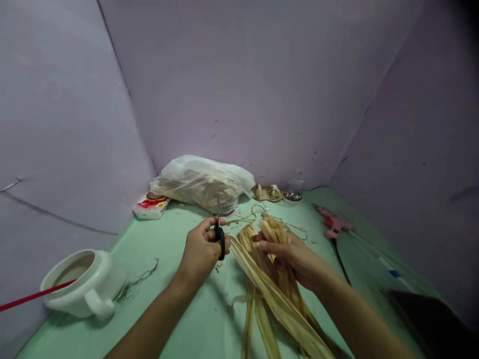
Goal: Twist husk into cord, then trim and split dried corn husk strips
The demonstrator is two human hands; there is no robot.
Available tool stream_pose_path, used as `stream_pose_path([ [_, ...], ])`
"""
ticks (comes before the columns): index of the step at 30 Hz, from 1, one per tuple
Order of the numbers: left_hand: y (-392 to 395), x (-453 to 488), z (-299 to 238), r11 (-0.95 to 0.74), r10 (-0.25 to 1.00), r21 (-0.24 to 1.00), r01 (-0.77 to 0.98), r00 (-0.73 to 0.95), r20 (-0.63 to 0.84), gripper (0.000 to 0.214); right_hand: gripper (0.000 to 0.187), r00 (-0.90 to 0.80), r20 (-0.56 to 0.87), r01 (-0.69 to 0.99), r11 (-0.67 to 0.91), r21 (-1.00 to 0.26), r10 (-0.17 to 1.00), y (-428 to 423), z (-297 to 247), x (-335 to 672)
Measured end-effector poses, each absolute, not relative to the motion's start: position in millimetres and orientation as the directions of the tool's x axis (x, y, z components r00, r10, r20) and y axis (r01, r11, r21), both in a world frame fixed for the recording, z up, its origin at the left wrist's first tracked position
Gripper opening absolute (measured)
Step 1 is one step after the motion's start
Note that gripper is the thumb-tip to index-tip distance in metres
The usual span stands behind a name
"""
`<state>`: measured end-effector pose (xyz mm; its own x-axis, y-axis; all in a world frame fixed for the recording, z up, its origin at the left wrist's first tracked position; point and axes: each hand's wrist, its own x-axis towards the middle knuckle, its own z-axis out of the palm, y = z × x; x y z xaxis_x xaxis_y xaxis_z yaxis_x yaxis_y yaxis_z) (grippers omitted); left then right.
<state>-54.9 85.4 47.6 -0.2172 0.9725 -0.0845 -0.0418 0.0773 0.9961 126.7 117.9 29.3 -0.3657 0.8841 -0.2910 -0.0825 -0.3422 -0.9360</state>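
Observation:
My left hand (pixel 204 245) is closed around the black handles of a pair of scissors (pixel 221 244), its blades pointing up and away from me. Bunched in my right hand (pixel 295 254) are long, dry, straw-coloured leaf strips (pixel 277 299), folded over at the top. Their loose ends trail down toward me over the green table. One broad strip reaches left, its tip close to the left fingers and the scissors; whether they touch it I cannot tell.
A clear plastic bag (pixel 202 184) lies at the back beside a red-and-white packet (pixel 151 205). Behind my hands are braided fibre pieces (pixel 267 193) and a small clear container (pixel 294 194). A pink glue gun (pixel 335 223) lies right; a white ceramic pot (pixel 84 281) stands left.

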Motion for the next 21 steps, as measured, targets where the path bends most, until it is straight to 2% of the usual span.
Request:
stream_pose_path([
  [2, 86, -56, 49, 0.078, 0.966, 0.996, -0.031, -0.246, -0.084, 0.042, 0.024, -0.253, -0.276, 0.004, -0.284, -0.959, 0.927, 123, 32, 136],
  [4, 86, -56, 50, 0.080, 0.962, 0.996, -0.032, -0.260, -0.085, 0.043, 0.021, -0.310, -0.346, 0.089, -0.336, -0.938, 0.885, 123, 34, 141],
  [8, 83, -54, 53, 0.073, 0.963, 0.996, -0.056, -0.257, -0.085, 0.043, 0.015, -0.594, -0.546, 0.231, -0.526, -0.819, 0.590, 111, 31, 133],
  [10, 81, -52, 55, 0.064, 0.964, 0.996, -0.064, -0.256, -0.078, 0.043, 0.009, -0.650, -0.588, 0.252, -0.593, -0.765, 0.482, 105, 26, 123],
  [12, 79, -50, 57, 0.063, 0.968, 0.996, -0.065, -0.238, -0.077, 0.043, 0.014, -0.658, -0.616, 0.238, -0.656, -0.716, 0.433, 102, 22, 115],
  [15, 76, -45, 56, 0.068, 0.980, 0.996, -0.049, -0.186, -0.076, 0.041, 0.019, -0.657, -0.571, 0.090, -0.701, -0.708, 0.493, 102, 20, 108],
  [18, 75, -40, 48, 0.060, 0.989, 0.998, -0.017, -0.131, -0.062, 0.037, 0.024, -0.664, -0.441, -0.083, -0.646, -0.758, 0.603, 101, 24, 108],
  [21, 74, -38, 39, -0.006, 0.993, 0.997, 0.076, -0.119, 0.015, 0.033, 0.030, -0.662, -0.382, -0.151, -0.614, -0.775, 0.645, 101, 28, 110],
])
